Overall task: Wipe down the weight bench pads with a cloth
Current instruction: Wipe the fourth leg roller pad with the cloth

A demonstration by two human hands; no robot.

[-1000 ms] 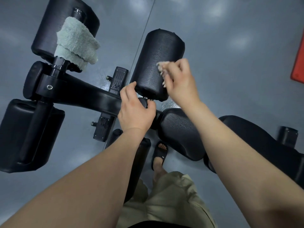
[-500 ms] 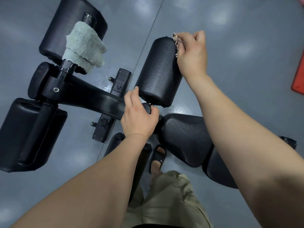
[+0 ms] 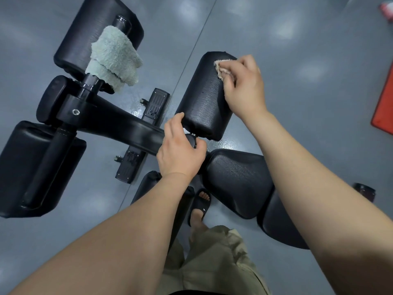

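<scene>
Bunches a small beige cloth in the right hand, fingers curled tight round it, only a frayed corner showing past the knuckles; presses it onto the far upper end of the black roller pad, close to the pad's right edge; grips the bench frame with the left hand just under that pad's near end, fingers wrapped together over the bar, thumb hooked beside the round end cap; stands over the seat pad, just right of the left wrist; shows a pale green towel draped over the post at the left, partly covering a second roller pad; plants one foot in a black sandal on the grey floor beneath the frame; wears khaki shorts; has a red mat at the right edge, well apart from the bench.
</scene>
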